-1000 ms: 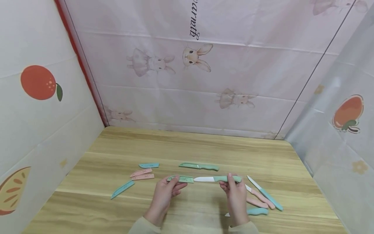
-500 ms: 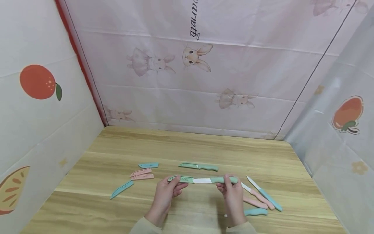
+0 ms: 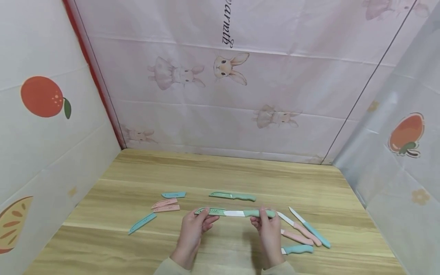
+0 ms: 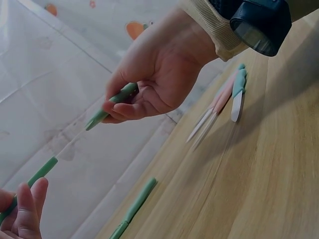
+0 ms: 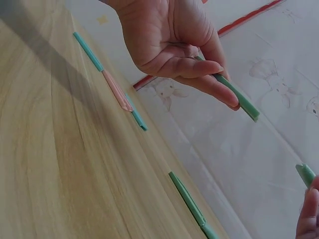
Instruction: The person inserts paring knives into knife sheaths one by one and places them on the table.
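My left hand [image 3: 193,231] pinches a green knife sheath [image 3: 217,211] between thumb and fingers, above the table's middle. Opposite it, my right hand [image 3: 270,233] grips the green handle [image 4: 97,119] of a paring knife [image 3: 252,213]. Its white blade [image 3: 235,214] points left, with the tip inside the sheath's mouth and most of its length exposed. Sheath and knife are held roughly in line, clear of the tabletop in both wrist views. Just behind them lies another green knife [image 3: 244,197] with its blade in a green sheath [image 3: 221,195].
At left on the wooden table [image 3: 144,168] lie two pink sheaths [image 3: 167,207], a blue sheath [image 3: 173,194] and another blue sheath [image 3: 142,223]. Bare-bladed pink knives [image 3: 307,233] and blue knives [image 3: 316,233] lie close beside my right hand. Printed cloth walls [image 3: 192,126] enclose the table.
My right hand has moved left with the knife, and the blade tip has gone from the sheath's mouth to inside it. My left hand stays nearly still with the sheath.
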Action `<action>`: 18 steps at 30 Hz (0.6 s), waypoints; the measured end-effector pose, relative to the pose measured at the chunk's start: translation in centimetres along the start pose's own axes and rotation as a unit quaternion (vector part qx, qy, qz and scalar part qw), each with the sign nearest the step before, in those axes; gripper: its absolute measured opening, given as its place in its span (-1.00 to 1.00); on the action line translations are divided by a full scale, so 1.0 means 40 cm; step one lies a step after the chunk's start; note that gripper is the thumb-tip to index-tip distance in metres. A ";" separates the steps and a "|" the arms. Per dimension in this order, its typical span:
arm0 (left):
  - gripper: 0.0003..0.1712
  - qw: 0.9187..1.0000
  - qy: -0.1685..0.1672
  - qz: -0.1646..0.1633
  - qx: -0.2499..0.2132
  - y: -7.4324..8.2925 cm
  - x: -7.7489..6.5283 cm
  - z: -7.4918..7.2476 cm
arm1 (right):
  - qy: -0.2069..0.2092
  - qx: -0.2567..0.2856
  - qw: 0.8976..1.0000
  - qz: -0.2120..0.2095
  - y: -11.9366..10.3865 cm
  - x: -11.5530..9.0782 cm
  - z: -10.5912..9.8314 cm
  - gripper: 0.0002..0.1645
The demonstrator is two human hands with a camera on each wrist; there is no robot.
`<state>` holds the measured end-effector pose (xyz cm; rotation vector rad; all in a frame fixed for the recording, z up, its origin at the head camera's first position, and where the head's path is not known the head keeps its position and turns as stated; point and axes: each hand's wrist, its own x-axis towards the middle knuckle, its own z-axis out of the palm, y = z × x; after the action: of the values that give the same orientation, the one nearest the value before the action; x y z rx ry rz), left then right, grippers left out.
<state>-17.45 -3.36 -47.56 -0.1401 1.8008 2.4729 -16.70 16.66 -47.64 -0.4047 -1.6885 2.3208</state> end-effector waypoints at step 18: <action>-0.65 1.000 0.022 -0.004 -0.013 -0.010 -0.003 0.010 | 0.008 -0.008 1.000 0.020 0.005 -0.008 0.016 -0.85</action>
<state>-17.28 -2.87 -47.81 -0.2049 1.7807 2.5075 -16.65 15.90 -47.62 -0.4630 -1.7069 2.3273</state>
